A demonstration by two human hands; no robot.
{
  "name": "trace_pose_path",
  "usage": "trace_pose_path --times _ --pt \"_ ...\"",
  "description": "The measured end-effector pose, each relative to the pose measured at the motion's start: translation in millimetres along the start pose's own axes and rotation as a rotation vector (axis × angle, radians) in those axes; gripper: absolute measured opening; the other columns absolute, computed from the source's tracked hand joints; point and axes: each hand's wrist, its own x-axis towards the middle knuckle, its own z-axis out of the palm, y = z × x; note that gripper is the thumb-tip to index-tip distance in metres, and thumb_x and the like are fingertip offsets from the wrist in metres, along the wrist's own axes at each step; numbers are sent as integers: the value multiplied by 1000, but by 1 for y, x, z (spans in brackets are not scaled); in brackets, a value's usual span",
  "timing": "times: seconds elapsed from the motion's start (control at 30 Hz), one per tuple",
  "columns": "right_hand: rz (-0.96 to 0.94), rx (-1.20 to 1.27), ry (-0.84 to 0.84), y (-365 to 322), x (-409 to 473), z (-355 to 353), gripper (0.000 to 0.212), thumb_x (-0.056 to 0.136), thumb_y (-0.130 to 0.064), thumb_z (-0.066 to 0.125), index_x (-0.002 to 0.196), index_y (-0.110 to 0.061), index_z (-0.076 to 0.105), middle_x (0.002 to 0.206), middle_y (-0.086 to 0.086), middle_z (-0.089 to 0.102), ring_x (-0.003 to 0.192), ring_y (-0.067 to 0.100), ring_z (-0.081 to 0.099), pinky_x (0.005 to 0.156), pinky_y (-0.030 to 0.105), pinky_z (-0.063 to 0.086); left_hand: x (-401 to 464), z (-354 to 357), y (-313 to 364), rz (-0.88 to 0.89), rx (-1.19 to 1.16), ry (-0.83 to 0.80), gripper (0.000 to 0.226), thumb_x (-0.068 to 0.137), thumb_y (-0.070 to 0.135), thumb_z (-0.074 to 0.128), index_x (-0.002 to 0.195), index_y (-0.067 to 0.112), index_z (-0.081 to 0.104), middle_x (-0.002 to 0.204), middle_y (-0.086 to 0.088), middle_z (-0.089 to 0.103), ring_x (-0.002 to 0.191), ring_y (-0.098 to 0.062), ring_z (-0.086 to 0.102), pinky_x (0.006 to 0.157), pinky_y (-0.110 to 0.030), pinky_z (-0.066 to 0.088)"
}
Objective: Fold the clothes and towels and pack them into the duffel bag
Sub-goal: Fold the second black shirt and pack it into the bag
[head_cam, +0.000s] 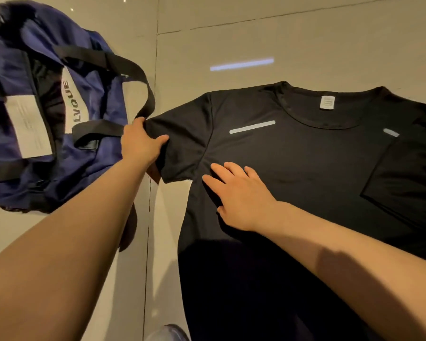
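The black shirt (305,168) lies flat on the floor (305,45), centre-right, collar toward the top. The left hand (139,141) pinches its left sleeve; the right hand (239,195) presses flat, fingers straight, just beside. The bag (35,119) sits upper left, nearer the left hand.

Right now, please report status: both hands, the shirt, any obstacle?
Left hand grips black T-shirt sleeve. Right hand flat on its chest. Far sleeve already folded in. Duffel bag strap beside gripped sleeve.

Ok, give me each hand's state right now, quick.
Left hand: grips the sleeve of the black T-shirt.
Right hand: open, fingers spread flat, pressing on the T-shirt.
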Motion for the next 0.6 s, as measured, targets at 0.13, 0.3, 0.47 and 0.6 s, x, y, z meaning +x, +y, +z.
trace_pose_path --times 0.13,0.3,0.47,0.6 --pt "29 -76 -72 -6 10 5 79 94 -43 53 154 -25 5 161 0 -9 147 27 -9 117 56 4 -1 9 17 -138 -305 97 49 88 15 67 133 18 47 119 -2 58 116 -22 54 95 -30 42" --pt "31 133 45 1 8 -1 62 92 -43 56 147 -26 32 156 1 19 143 23 17 114 45 18 -8 -6 24 -5 -446 211 32 90 7 57 119 21 57 108 5 55 105 -15 56 96 -33 49" --pt "548 1321 304 27 2 -18 28 95 -44 49 99 -18 60 91 3 62 71 19 58 60 27 48 -70 -20 61 617 -353 31 37 88 10 61 124 18 60 112 6 57 92 -2 58 84 -19 50" --pt "731 1612 290 65 -17 -32 62 93 -66 33 125 -16 53 110 5 61 76 26 66 50 29 53 -133 2 43 1054 -147 -188 36 92 19 54 128 18 57 123 6 55 107 -9 57 83 -21 48"
